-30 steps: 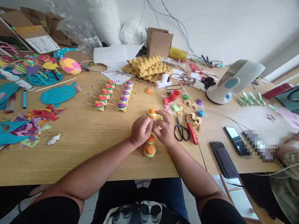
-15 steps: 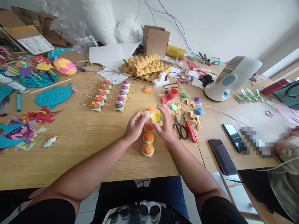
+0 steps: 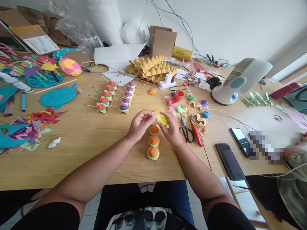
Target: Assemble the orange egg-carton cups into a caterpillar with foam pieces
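Note:
Between my hands is a small clear plastic bag of yellow modelling clay (image 3: pixel 162 120). My left hand (image 3: pixel 141 125) pinches the bag's crinkled clear end, while my right hand (image 3: pixel 170 128) has thumb and fingers closed around the yellow part. Directly beneath them on the table lies an egg-carton strip (image 3: pixel 153 140) with orange clay domes edged in light green; my hands cover part of its far end. Two finished-looking strips, one red and green (image 3: pixel 104 98) and one purple (image 3: pixel 125 99), stand to the left with thin sticks poking out.
Scissors (image 3: pixel 186 130) and a red cutter (image 3: pixel 197 134) lie right of my hands, near small clay bags (image 3: pixel 179 109) and a red cup (image 3: pixel 178 95). Phones (image 3: pixel 229 161) and a white fan (image 3: pixel 240 81) are farther right. Egg trays (image 3: pixel 151 68) sit behind. Another person's arm (image 3: pixel 296 151) shows at right.
My right fingers have come down and closed over the yellow clay bag, where they were more raised before. The whole view has shifted slightly.

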The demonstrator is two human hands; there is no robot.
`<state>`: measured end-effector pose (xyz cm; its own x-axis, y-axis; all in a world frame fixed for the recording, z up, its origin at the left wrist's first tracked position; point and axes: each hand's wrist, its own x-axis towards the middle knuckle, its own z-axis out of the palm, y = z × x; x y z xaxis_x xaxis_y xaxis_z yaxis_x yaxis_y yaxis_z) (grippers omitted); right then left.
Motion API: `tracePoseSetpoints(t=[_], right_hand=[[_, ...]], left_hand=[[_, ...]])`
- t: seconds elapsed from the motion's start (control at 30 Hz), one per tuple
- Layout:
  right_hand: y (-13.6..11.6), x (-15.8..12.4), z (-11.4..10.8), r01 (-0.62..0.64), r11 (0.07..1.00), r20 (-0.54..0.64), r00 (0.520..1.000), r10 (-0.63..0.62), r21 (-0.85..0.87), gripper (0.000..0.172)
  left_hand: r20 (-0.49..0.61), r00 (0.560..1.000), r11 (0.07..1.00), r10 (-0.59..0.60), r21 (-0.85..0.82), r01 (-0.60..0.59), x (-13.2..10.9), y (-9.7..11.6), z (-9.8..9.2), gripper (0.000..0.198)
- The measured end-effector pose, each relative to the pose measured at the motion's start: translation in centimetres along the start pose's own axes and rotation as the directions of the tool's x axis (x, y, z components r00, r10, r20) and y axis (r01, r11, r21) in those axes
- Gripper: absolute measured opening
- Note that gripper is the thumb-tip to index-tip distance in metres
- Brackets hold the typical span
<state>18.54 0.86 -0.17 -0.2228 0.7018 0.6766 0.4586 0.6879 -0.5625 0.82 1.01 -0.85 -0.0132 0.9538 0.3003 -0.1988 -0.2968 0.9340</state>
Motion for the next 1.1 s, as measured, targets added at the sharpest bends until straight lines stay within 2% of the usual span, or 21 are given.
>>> tracePoseSetpoints(t=[0.17,0.27,0.33,0.4,0.47,0.57,0.67,0.77,0.83,0.97,1.1], right_hand=[[0.5,0.0,0.3,-0.024,0.998,-0.032,0.999,0.026,0.057,0.030],[0.9,-0.2,0.8,-0.102,0.988,-0.027,0.994,0.106,0.120,0.031],[1.0,-0.5,1.1,-0.172,0.958,-0.012,0.984,0.179,0.228,0.036],[0.8,-0.6,1.2,-0.259,0.885,0.039,0.964,0.265,0.388,0.042],[0.6,-0.7,1.2,-0.358,0.773,0.114,0.929,0.353,0.523,0.041],[0.4,-0.6,1.0,-0.454,0.644,0.168,0.874,0.456,0.615,0.035],[0.6,-0.3,0.9,-0.469,0.583,0.150,0.847,0.510,0.663,0.035],[0.6,0.0,1.0,-0.443,0.550,0.103,0.835,0.540,0.708,0.037],[0.5,0.1,0.9,-0.426,0.532,0.085,0.831,0.549,0.732,0.038],[0.2,0.3,0.8,-0.452,0.496,0.125,0.819,0.560,0.741,0.041],[0.2,0.3,0.8,-0.467,0.488,0.146,0.816,0.559,0.738,0.042]], left_hand=[[-0.074,0.994,0.987,0.080,0.145,-0.068,0.1,-0.3,-0.3,0.035],[-0.082,0.992,0.967,0.096,0.243,-0.074,0.1,-0.2,-0.4,0.031],[-0.091,0.991,0.958,0.097,0.278,-0.068,0.0,-0.2,-0.5,0.029],[-0.097,0.991,0.955,0.094,0.288,-0.063,0.1,-0.1,-0.5,0.029],[-0.095,0.992,0.960,0.088,0.273,-0.059,0.1,0.0,-0.3,0.028],[-0.084,0.993,0.972,0.086,0.227,-0.065,0.0,0.2,-0.1,0.028],[-0.037,0.995,0.968,0.093,0.237,-0.082,-0.2,0.3,-0.1,0.027],[0.050,0.995,0.948,0.085,0.303,-0.096,-0.4,0.2,-0.4,0.024],[0.066,0.996,0.946,0.067,0.314,-0.084,-0.4,0.0,-0.5,0.026],[0.018,1.000,0.977,0.010,0.211,-0.014,-0.2,-0.4,-0.4,0.038],[0.095,0.994,0.994,-0.061,0.098,0.051,0.0,-0.4,-0.4,0.042]])
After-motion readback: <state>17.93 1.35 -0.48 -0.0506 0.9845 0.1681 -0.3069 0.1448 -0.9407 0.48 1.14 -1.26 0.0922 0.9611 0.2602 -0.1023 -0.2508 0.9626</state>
